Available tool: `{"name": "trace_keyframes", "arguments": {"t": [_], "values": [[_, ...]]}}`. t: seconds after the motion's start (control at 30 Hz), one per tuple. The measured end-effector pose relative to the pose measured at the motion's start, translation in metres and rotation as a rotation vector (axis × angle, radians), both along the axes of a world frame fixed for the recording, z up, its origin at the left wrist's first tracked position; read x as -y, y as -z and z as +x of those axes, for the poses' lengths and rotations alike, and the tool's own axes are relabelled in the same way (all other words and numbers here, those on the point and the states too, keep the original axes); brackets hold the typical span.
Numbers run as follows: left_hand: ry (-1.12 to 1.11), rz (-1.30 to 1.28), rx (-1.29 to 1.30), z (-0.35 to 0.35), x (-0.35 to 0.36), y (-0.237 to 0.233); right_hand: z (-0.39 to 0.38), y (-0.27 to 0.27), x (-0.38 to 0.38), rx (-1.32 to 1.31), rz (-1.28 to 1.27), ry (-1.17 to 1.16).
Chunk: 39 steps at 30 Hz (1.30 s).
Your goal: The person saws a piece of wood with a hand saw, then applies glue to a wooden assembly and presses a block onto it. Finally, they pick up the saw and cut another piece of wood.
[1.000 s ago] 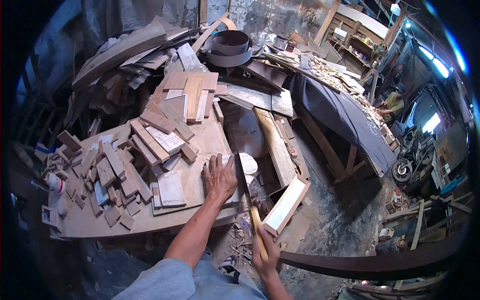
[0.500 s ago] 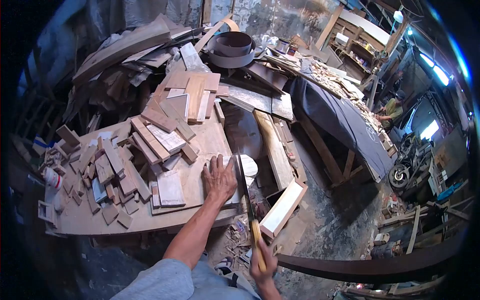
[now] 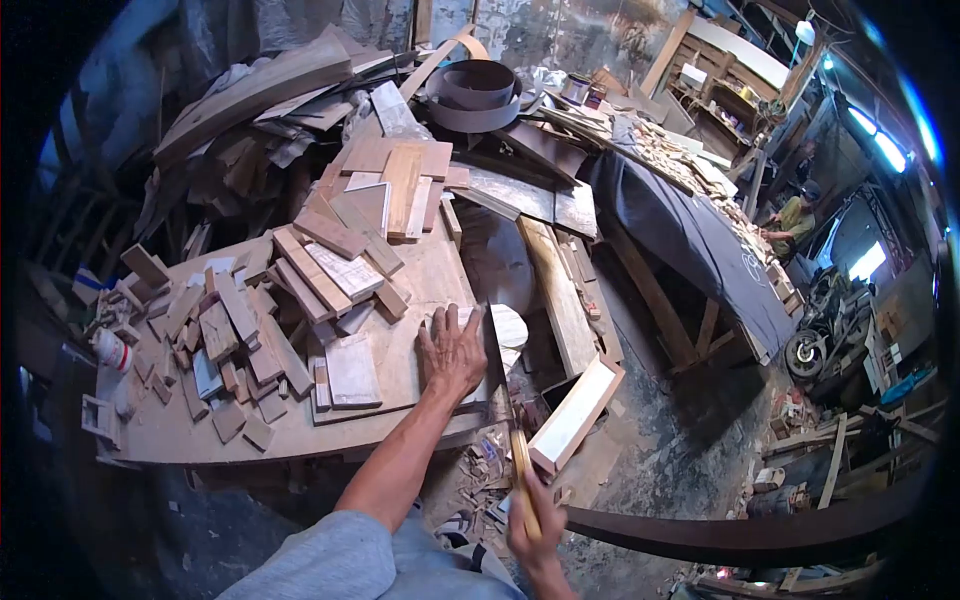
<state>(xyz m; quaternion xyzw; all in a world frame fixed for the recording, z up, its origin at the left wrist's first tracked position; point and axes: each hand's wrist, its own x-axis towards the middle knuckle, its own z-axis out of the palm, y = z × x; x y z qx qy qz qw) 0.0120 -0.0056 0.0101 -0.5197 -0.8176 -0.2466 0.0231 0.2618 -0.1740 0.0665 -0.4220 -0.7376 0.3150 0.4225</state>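
Note:
My left hand (image 3: 452, 357) lies flat with fingers spread at the right edge of the workbench (image 3: 290, 440), pressing on a pale board that it mostly covers. A rounded, whitish end of wood (image 3: 510, 327) shows past the saw. In my right hand (image 3: 537, 522), low and beyond the bench's front edge, is the yellowish handle of a handsaw (image 3: 497, 370). The narrow, dark blade points away from me, close beside the left fingertips, across the pale wood. How deep the blade sits in the wood cannot be made out.
Wood offcuts (image 3: 230, 340) are heaped on the bench's left, with stacked boards (image 3: 400, 190) behind. A long pale-faced wooden piece (image 3: 578, 415) leans right of the saw. A dark-covered table (image 3: 670, 220) stands farther right. Another person (image 3: 793, 220) is in the background near a motorcycle (image 3: 805, 350).
My right hand and the saw have moved slightly forward, and the blade appears more edge-on. My left hand keeps its place on the board. The whole view has shifted a little.

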Motion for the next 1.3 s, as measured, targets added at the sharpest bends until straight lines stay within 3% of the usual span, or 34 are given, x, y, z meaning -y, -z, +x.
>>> {"name": "trace_keyframes", "arguments": {"t": [0.03, 0.13, 0.17, 0.2, 0.23, 0.27, 0.3, 0.4, 0.47, 0.57, 0.67, 0.8, 0.9, 0.97, 1.03, 1.07, 1.13, 1.2, 1.27, 1.3], "values": [[0.007, -0.016, 0.008, -0.001, 0.0, 0.001, 0.022, 0.005, 0.024, 0.012, -0.228, 0.008], [0.024, -0.018, -0.035, 0.0, 0.002, 0.0, 0.02, 0.003, 0.018, -0.043, 0.044, -0.004], [0.032, -0.009, -0.047, 0.001, 0.004, -0.002, 0.005, -0.002, -0.005, 0.004, -0.154, -0.03], [0.032, 0.007, -0.062, 0.0, 0.004, -0.006, -0.023, 0.01, -0.038, -0.043, 0.035, -0.022], [0.037, -0.021, -0.083, 0.0, 0.006, -0.012, -0.049, 0.006, -0.071, -0.084, 0.015, -0.041], [0.034, -0.022, -0.081, 0.002, 0.005, -0.011, -0.073, 0.011, -0.106, -0.134, 0.184, -0.04], [0.027, -0.024, -0.084, -0.001, 0.002, -0.008, -0.085, 0.008, -0.119, -0.192, 0.03, -0.013], [0.023, -0.001, -0.056, -0.003, -0.001, 0.003, -0.065, 0.022, -0.088, -0.133, 0.245, -0.018], [0.007, 0.022, -0.041, -0.001, 0.001, -0.002, -0.017, 0.011, -0.03, -0.085, -0.013, -0.017], [0.015, -0.026, -0.015, -0.001, 0.002, -0.01, 0.039, 0.008, 0.028, 0.069, 0.054, 0.013], [0.022, -0.038, -0.045, -0.002, 0.001, -0.007, 0.003, 0.005, -0.012, -0.047, 0.002, -0.043], [0.018, -0.031, -0.069, -0.004, 0.001, 0.003, -0.096, 0.003, -0.131, -0.133, 0.063, -0.021], [0.025, -0.013, -0.039, -0.004, -0.004, 0.006, -0.072, 0.026, -0.103, -0.126, 0.222, -0.013], [0.02, -0.091, 0.049, -0.001, 0.002, -0.012, -0.03, 0.0, -0.042, -0.018, 0.206, 0.013], [0.021, -0.1, 0.07, 0.002, 0.005, -0.01, 0.017, 0.0, 0.019, -0.007, -0.084, 0.029], [0.018, -0.093, 0.076, 0.001, 0.002, -0.012, 0.026, -0.007, 0.028, 0.025, 0.022, 0.042], [0.024, -0.096, 0.043, -0.003, 0.004, -0.013, 0.016, -0.022, 0.018, -0.021, -0.116, 0.061], [0.035, -0.053, -0.015, -0.001, 0.004, -0.008, -0.024, -0.016, -0.036, -0.012, 0.079, -0.004], [0.034, -0.062, -0.065, -0.002, 0.003, -0.008, -0.07, 0.014, -0.104, -0.13, 0.047, -0.02], [0.025, -0.047, -0.061, -0.001, 0.002, -0.006, -0.081, -0.003, -0.117, -0.132, -0.01, -0.02]]}}
